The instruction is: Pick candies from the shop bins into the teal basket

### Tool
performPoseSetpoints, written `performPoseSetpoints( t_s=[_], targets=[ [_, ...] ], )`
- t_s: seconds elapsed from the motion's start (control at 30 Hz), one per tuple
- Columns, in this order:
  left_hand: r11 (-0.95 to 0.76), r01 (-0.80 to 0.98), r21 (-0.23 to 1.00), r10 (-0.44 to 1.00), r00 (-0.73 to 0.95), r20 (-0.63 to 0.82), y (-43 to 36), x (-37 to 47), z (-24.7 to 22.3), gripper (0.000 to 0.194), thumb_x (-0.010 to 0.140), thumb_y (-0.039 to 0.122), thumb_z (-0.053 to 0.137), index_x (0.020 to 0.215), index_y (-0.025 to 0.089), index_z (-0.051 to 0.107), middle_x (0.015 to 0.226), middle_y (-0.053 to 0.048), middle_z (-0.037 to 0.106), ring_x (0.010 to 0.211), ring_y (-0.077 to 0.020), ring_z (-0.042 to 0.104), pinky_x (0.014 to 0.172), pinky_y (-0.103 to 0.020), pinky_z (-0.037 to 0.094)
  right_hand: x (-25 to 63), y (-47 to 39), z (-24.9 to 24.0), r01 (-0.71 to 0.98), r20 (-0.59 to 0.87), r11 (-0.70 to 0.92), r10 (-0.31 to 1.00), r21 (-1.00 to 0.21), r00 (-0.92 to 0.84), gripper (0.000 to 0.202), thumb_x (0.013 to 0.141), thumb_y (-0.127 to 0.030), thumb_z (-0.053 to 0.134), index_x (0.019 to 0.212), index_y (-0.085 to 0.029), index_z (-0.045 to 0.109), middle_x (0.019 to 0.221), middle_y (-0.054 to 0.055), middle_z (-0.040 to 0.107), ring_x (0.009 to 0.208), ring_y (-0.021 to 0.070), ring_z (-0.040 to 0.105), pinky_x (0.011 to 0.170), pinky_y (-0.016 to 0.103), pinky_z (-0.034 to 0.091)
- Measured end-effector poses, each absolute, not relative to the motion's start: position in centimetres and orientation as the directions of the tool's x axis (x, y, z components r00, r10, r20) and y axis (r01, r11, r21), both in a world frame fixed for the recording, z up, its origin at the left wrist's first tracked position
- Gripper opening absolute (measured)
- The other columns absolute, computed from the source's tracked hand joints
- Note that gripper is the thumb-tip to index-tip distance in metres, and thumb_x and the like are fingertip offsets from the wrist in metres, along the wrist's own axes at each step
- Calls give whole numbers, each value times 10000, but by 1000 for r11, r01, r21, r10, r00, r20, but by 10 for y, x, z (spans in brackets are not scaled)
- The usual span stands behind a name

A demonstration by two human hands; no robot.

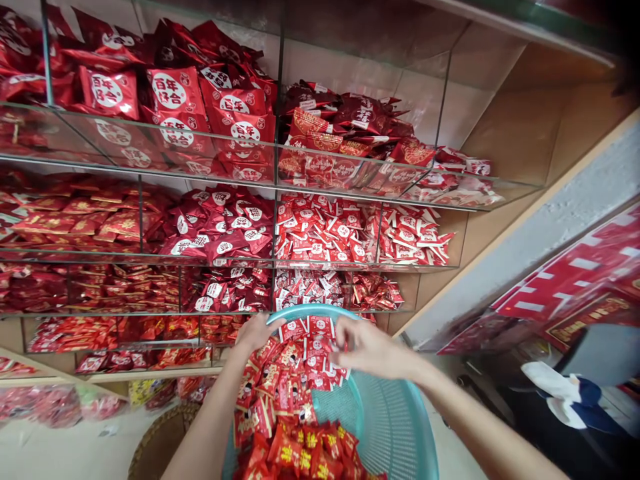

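A turquoise plastic basket [395, 413] with slotted walls stands in front of me, partly filled with small red packets. My left hand [256, 332] is closed on its far rim at the left. Over the far right part of the basket, my right hand [367, 347] hovers slightly blurred, its thumb and curled fingers apart and nothing visible between them. Just beside those fingers lie red-and-white candy packets [317, 363]. Gold-lettered red packets [270, 380] fill the left side, and shiny red packets with yellow characters [300, 450] are heaped at the near end.
Behind the basket rises a shelf with clear dividers [280, 180], stocked with red packets [225, 220] in several tiers. A woven basket [160, 440] stands on the floor at left. To the right are a grey wall edge [450, 300] and a white-and-blue item [560, 393].
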State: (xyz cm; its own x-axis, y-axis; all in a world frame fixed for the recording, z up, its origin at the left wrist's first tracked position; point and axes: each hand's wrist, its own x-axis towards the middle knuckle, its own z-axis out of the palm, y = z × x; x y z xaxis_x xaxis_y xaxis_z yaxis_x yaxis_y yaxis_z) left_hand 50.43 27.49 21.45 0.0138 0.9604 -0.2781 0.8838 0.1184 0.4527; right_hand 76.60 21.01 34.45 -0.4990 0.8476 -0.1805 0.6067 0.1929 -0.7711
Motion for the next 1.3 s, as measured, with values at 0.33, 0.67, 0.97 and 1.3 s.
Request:
performPoseSetpoints(
  t_s=[0.33,0.67,0.97,1.3],
  targets=[
    [118,894,433,960,9,-279,275,504,211,503,913,612,395,925,203,688,1016,-130,757,967,-275,707,701,-272,440,798,200,279,948,-253,151,941,-280,-224,72,793,-231,579,797,-203,512,841,47,661,847,208,597,718,295,377],
    [139,871,471,958,3,-287,275,504,212,500,906,619,399,913,203,675,979,-120,756,939,-272,705,694,-281,426,788,205,250,995,-257,0,966,-99,-25,206,863,-308,535,1010,-170,573,1020,144,709,991,281,673,742,328,425],
    [130,886,445,956,8,-294,274,505,213,508,913,619,382,902,205,676,987,-125,758,944,-275,708,683,-279,435,784,174,257,941,-275,251,910,-228,-309,95,816,-225,580,907,-196,580,1006,90,696,978,231,655,782,278,439],
    [142,886,442,953,-1,-304,272,507,219,510,914,613,390,935,202,691,981,-131,758,938,-280,708,684,-282,437,767,164,186,681,-194,732,670,13,-717,306,792,-272,664,1060,-124,661,1105,148,688,1102,286,604,995,401,448]
  ],
)
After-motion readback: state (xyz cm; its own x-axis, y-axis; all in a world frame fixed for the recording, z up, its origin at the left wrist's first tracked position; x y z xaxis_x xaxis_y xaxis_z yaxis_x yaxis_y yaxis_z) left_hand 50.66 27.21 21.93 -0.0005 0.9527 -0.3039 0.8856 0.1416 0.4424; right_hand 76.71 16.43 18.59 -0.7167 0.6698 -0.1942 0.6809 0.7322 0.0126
